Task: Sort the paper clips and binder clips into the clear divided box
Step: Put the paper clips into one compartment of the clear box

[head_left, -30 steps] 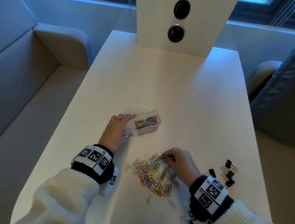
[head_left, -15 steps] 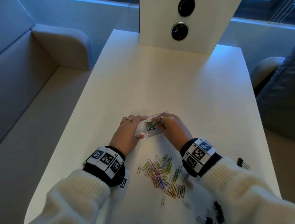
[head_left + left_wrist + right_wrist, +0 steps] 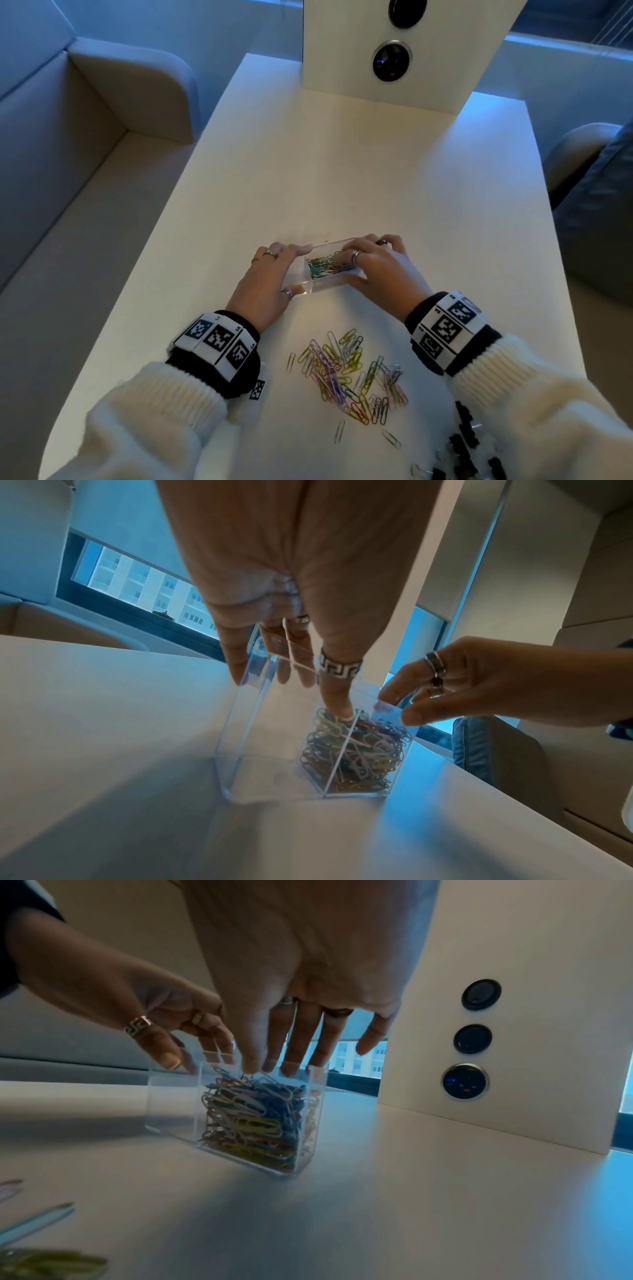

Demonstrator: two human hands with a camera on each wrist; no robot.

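The clear divided box [image 3: 323, 287] [image 3: 260, 750] [image 3: 171, 1104] stands on the white table [image 3: 342, 171]. Its right compartment is packed with coloured paper clips [image 3: 323, 267] [image 3: 356, 753] [image 3: 253, 1115]; the left compartment looks empty. My left hand [image 3: 298, 270] [image 3: 315, 693] [image 3: 195, 1056] pinches the box's left end, thumb on the near wall and fingers behind the far wall. My right hand [image 3: 342, 267] [image 3: 397, 707] [image 3: 267, 1066] hovers over the filled compartment, its straight fingers touching the rim and the top clips. A loose pile of paper clips [image 3: 349, 373] lies near me, black binder clips [image 3: 466, 431] at bottom right.
A white upright panel with round sockets [image 3: 394, 61] [image 3: 472, 1042] stands at the table's far end. A grey sofa [image 3: 68, 171] runs along the left and a dark chair [image 3: 599, 222] stands on the right. My sleeves lie over the table's near edge.
My right hand left the loose pile with a pinch of clips and moved up to the box, where its fingers are now spread over the filled compartment. The left hand stayed on the box.
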